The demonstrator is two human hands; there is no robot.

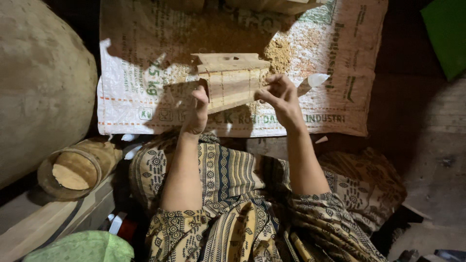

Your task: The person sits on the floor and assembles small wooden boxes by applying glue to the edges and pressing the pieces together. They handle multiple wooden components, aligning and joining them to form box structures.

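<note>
A pale wooden block point(232, 80) with carved grooves and a flat top plate is held up over a white woven sack. My left hand point(198, 109) grips its left edge. My right hand point(278, 95) is closed at the block's right edge and holds a thin tool with a light flat blade point(313, 82) that sticks out to the right. A heap of sawdust point(277, 52) lies on the sack just behind the block.
The printed woven sack point(136, 92) covers the floor ahead. A big round clay-coloured vessel point(39, 82) fills the left. A hollow wooden cylinder point(77, 167) lies at lower left. Patterned cloth point(233, 194) drapes my lap. A green sheet point(449, 34) is at upper right.
</note>
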